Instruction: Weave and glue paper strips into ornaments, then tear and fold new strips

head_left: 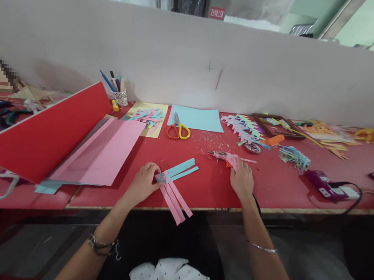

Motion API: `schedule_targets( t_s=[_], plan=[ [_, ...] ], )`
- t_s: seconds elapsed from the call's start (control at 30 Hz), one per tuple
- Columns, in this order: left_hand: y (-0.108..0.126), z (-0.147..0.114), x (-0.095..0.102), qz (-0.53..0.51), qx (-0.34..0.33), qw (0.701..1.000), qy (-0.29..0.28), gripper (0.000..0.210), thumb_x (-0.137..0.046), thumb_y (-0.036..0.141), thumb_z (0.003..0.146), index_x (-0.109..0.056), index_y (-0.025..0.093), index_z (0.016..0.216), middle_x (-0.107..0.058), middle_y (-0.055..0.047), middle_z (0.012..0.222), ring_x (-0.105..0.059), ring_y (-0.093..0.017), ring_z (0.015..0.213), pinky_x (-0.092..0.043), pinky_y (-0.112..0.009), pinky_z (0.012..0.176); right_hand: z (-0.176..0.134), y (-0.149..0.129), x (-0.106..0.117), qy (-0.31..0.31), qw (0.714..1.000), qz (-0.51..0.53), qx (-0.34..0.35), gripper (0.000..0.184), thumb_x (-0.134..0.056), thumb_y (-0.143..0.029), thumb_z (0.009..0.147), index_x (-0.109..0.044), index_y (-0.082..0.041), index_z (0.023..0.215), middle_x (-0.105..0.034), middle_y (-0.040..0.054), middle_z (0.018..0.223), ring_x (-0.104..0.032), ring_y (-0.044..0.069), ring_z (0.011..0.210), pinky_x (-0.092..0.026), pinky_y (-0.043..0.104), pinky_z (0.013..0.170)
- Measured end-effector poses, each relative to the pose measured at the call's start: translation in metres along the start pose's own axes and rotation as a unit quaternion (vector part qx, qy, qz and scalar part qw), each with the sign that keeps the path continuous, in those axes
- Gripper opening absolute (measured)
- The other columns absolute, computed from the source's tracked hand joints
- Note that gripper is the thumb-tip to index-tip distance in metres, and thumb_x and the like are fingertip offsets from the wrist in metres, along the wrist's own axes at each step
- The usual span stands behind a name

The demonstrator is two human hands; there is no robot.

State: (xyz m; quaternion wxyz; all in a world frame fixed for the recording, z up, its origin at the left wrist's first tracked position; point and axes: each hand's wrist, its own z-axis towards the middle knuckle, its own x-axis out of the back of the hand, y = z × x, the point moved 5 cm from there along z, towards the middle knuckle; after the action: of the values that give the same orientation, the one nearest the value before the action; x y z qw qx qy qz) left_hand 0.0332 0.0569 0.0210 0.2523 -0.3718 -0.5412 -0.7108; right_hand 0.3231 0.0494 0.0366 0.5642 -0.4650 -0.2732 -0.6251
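My left hand [145, 180] pinches a woven piece of paper strips [163, 177] near the table's front edge. Blue strips [183, 167] fan out from it to the upper right, and pink strips [175, 201] hang down past the edge. On the right, my right hand [242, 179] is wrapped around the handle of a glue gun [226, 156], whose nozzle points left and whose trigger is orange. A clear stick juts from its back. The gun lies at table height, apart from the strips.
Red and yellow scissors [178, 130] lie beyond, by blue sheets [197, 118]. Pink sheets [103, 153] and a leaning red board [52, 129] stand left, near a pen cup [121, 97]. Woven paper chains [243, 128] and a purple power strip [324, 185] lie right. A white partition [180, 57] closes the back.
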Motion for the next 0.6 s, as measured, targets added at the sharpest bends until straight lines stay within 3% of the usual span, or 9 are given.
schedule_targets(
  t_s=[0.13,0.23,0.33,0.47,0.53,0.6],
  plan=[
    [0.003,-0.004,-0.002,-0.087,0.04,0.995,-0.035,0.014,-0.052,0.026,0.069,-0.048,0.02,0.082,-0.06,-0.001,0.077,-0.058,-0.018,0.07,-0.045,-0.031,0.063,0.012,0.01,-0.001,0.003,1.0,-0.005,0.002,0.043,-0.031,-0.011,0.075,-0.046,-0.012,0.116,-0.057,0.0151,0.1,-0.05,0.026,0.094,-0.039,0.037,0.08],
    [0.003,-0.002,0.002,-0.166,0.069,0.984,-0.016,0.03,-0.054,0.029,0.067,-0.052,0.02,0.095,-0.063,-0.002,0.08,-0.06,-0.019,0.074,-0.046,-0.032,0.066,0.019,0.018,0.002,-0.028,0.999,-0.035,-0.005,0.04,-0.032,-0.01,0.076,-0.049,-0.011,0.112,-0.058,0.0151,0.097,-0.051,0.025,0.092,-0.04,0.035,0.078],
    [0.001,0.004,0.011,-0.267,0.085,0.96,-0.004,0.03,-0.059,0.033,0.061,-0.061,0.02,0.088,-0.066,-0.003,0.082,-0.06,-0.023,0.082,-0.045,-0.032,0.072,0.028,0.013,0.015,-0.009,0.998,-0.058,-0.015,0.035,-0.038,-0.014,0.077,-0.051,-0.011,0.11,-0.057,0.0158,0.096,-0.051,0.026,0.093,-0.04,0.035,0.077],
    [-0.011,0.019,0.028,-0.395,0.141,0.907,0.039,0.018,-0.064,0.033,0.058,-0.065,0.018,0.066,-0.066,-0.002,0.069,-0.06,-0.022,0.077,-0.044,-0.029,0.071,0.046,-0.028,0.032,0.065,0.997,0.005,0.035,0.033,-0.042,-0.022,0.08,-0.05,-0.011,0.11,-0.056,0.0155,0.103,-0.05,0.025,0.099,-0.038,0.035,0.084],
    [-0.022,0.031,0.037,-0.462,0.175,0.864,0.097,0.016,-0.067,0.029,0.055,-0.065,0.016,0.064,-0.066,-0.001,0.066,-0.06,-0.019,0.074,-0.044,-0.026,0.069,0.061,-0.062,0.025,0.009,0.996,0.05,0.075,0.03,-0.039,-0.021,0.082,-0.051,-0.012,0.107,-0.059,0.0131,0.101,-0.052,0.022,0.097,-0.039,0.032,0.083],
    [-0.033,0.044,0.043,-0.514,0.198,0.822,0.143,0.013,-0.067,0.026,0.055,-0.063,0.016,0.062,-0.064,0.0,0.062,-0.059,-0.016,0.069,-0.045,-0.024,0.066,0.076,-0.099,0.008,-0.101,0.988,0.075,0.094,0.031,-0.037,-0.024,0.085,-0.049,-0.015,0.112,-0.062,0.0095,0.099,-0.056,0.019,0.092,-0.041,0.029,0.078]
  ],
)
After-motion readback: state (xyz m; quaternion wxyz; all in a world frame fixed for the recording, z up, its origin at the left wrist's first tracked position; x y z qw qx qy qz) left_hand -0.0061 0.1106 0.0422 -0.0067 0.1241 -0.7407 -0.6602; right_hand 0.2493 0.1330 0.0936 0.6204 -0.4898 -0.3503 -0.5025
